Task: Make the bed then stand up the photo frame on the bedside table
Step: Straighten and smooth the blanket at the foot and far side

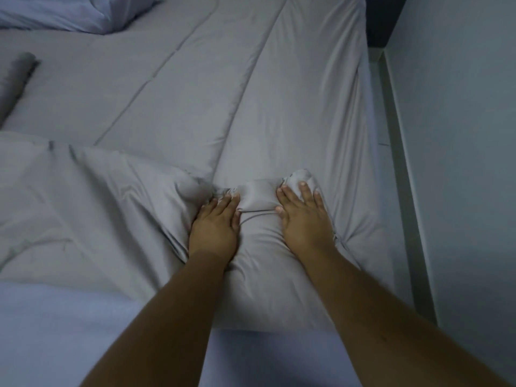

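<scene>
A grey pillow (pixel 268 263) lies at the near right of the bed, on the grey quilted cover (pixel 223 93). Both my palms rest flat on the pillow's far end. My left hand (pixel 215 227) presses down with its fingertips against bunched pillowcase fabric. My right hand (pixel 304 219) lies over the crumpled end flap (pixel 296 177), fingers slightly apart. A fold of fabric stands up between the two hands. A second grey pillow (pixel 69 213) lies just to the left. No photo frame or bedside table is in view.
A pale blue blanket is heaped at the far left corner (pixel 55 15), and pale blue fabric (pixel 69 331) lies under my forearms. A grey bolster (pixel 16 79) sits at the left edge. A narrow floor gap (pixel 382 163) separates the bed from the white wall (pixel 460 135) on the right.
</scene>
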{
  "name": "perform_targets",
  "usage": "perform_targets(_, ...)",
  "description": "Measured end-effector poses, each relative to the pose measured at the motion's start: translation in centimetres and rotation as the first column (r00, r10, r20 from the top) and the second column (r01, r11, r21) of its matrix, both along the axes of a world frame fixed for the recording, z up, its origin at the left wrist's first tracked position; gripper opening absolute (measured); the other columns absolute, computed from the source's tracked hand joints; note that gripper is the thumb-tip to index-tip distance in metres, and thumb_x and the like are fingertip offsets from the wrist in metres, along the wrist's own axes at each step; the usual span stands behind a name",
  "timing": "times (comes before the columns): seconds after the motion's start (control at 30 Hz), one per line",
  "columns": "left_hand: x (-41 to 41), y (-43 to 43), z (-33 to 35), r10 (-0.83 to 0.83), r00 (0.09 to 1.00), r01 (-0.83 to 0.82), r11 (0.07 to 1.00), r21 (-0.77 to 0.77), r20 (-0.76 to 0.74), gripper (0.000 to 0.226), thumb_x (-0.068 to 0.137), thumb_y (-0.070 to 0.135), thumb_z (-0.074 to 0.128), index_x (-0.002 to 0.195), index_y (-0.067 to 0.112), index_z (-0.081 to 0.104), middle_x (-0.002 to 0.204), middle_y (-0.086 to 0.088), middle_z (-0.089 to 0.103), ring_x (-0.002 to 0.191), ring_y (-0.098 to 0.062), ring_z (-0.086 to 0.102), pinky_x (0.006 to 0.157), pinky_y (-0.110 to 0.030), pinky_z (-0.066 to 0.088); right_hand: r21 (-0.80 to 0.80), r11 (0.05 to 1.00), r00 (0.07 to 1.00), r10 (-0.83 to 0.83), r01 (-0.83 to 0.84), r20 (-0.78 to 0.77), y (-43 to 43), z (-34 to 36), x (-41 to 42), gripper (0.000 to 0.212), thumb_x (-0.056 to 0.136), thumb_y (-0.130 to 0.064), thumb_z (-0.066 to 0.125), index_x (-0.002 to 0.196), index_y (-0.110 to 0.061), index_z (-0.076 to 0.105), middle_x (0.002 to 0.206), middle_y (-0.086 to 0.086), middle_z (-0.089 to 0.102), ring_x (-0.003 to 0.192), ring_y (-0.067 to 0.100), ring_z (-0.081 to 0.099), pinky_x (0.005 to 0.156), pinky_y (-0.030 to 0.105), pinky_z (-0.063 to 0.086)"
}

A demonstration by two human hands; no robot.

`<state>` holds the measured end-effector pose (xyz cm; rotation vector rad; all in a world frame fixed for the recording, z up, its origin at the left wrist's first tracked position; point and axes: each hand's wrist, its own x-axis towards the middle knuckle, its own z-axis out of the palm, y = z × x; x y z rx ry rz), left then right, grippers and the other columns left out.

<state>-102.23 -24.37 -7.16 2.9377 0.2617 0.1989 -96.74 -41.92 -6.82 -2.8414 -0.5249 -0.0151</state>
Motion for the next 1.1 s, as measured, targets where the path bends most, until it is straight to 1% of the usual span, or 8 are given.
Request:
perform_targets(0.23, -7.1, -2.5, 1.1, -0.017, 0.993, 0.021, 0.999, 0.034, -0.116, 0.057, 0.091, 0.036, 0.023, 0.127, 0.014, 0.062, 0.129, -0.005, 0.064, 0.118, -0.029, 0.061, 0.105, -0.042, 0.040, 0.002, 1.000, 0.999, 0.029, -0.029, -0.014, -2.5, 0.6, -7.3, 0.069, 0.088, -0.045, 0.006, 0.142, -0.022, 0.041, 0.149, -0.006, 0.042, 0.145, 0.023, 0.021, 0.119, 0.040, 0.005)
perform_targets(0.43, -13.1, -5.2, 1.9, -0.007, 0.988, 0.026, 0.993, 0.119, -0.157, 0.047, 0.088, 0.030, 0.033, 0.109, 0.015, 0.073, 0.108, -0.002, 0.074, 0.098, -0.026, 0.071, 0.092, -0.042, 0.052, 0.025, 0.999, 0.999, -0.032, 0.031, 0.041, -4.9, 0.9, -14.4, 0.050, 0.091, -0.036, 0.030, 0.124, -0.017, 0.062, 0.130, -0.004, 0.062, 0.129, 0.027, 0.049, 0.111, 0.040, 0.021)
perform_targets(0.63, -16.9, -6.9, 4.2, -0.006, 0.968, 0.018, 0.999, 0.048, -0.251, 0.051, 0.086, 0.036, 0.029, 0.087, 0.017, 0.075, 0.083, -0.007, 0.076, 0.081, -0.029, 0.071, 0.078, -0.035, 0.056, 0.006, 0.999, 0.999, -0.045, 0.045, 0.012, -6.5, 1.7, -19.2, 0.047, 0.089, -0.033, 0.033, 0.119, -0.017, 0.066, 0.124, -0.005, 0.066, 0.124, 0.027, 0.055, 0.105, 0.042, 0.025)
perform_targets(0.77, -16.5, -7.0, 6.6, -0.051, 0.947, 0.063, 0.998, 0.028, -0.317, 0.043, 0.099, 0.036, 0.028, 0.106, 0.016, 0.066, 0.108, -0.011, 0.070, 0.102, -0.030, 0.063, 0.088, -0.034, 0.046, 0.011, 0.999, 0.999, -0.035, 0.035, -0.017, -6.9, 2.2, -20.1, 0.047, 0.089, -0.033, 0.034, 0.118, -0.016, 0.067, 0.123, -0.003, 0.067, 0.122, 0.028, 0.057, 0.104, 0.041, 0.027)
perform_targets(0.87, -15.7, -6.7, 8.1, -0.103, 0.884, 0.109, 0.994, -0.013, -0.455, 0.041, 0.100, 0.034, 0.031, 0.114, 0.013, 0.064, 0.121, -0.012, 0.065, 0.113, -0.030, 0.058, 0.095, -0.033, 0.043, 0.021, 0.998, 0.997, -0.061, 0.062, -0.055, -6.9, 3.4, -19.0, 0.054, 0.090, -0.039, 0.028, 0.120, -0.015, 0.066, 0.126, -0.001, 0.065, 0.125, 0.027, 0.054, 0.106, 0.036, 0.026)
perform_targets(0.97, -15.4, -7.1, 9.5, -0.150, 0.745, 0.180, 0.983, -0.021, -0.649, 0.042, 0.100, 0.033, 0.031, 0.125, 0.015, 0.059, 0.132, -0.012, 0.058, 0.121, -0.030, 0.053, 0.100, -0.033, 0.040, 0.035, 0.997, 0.986, -0.070, 0.076, -0.149, -6.8, 4.9, -17.1, 0.065, 0.093, -0.048, 0.011, 0.143, -0.019, 0.040, 0.151, -0.005, 0.038, 0.145, 0.020, 0.023, 0.117, 0.034, 0.013)
perform_targets(1.03, -15.5, -7.4, 10.2, -0.159, 0.629, 0.178, 0.982, -0.058, -0.761, 0.043, 0.100, 0.034, 0.035, 0.134, 0.016, 0.052, 0.140, -0.012, 0.051, 0.129, -0.029, 0.047, 0.106, -0.032, 0.035, 0.039, 0.995, 0.972, -0.086, 0.097, -0.219, -6.8, 5.2, -15.5, 0.054, 0.100, -0.043, 0.018, 0.148, -0.020, 0.028, 0.157, -0.007, 0.025, 0.147, 0.017, 0.011, 0.120, 0.034, 0.010)
perform_targets(1.1, -15.6, -7.5, 10.5, -0.186, 0.554, 0.134, 0.982, -0.134, -0.811, 0.044, 0.097, 0.035, 0.041, 0.137, 0.019, 0.049, 0.144, -0.010, 0.047, 0.132, -0.027, 0.043, 0.108, -0.030, 0.032, 0.048, 0.993, 0.960, -0.089, 0.105, -0.264, -6.8, 5.4, -14.6, 0.050, 0.102, -0.038, 0.022, 0.148, -0.018, 0.028, 0.157, -0.005, 0.024, 0.147, 0.019, 0.011, 0.120, 0.033, 0.010)
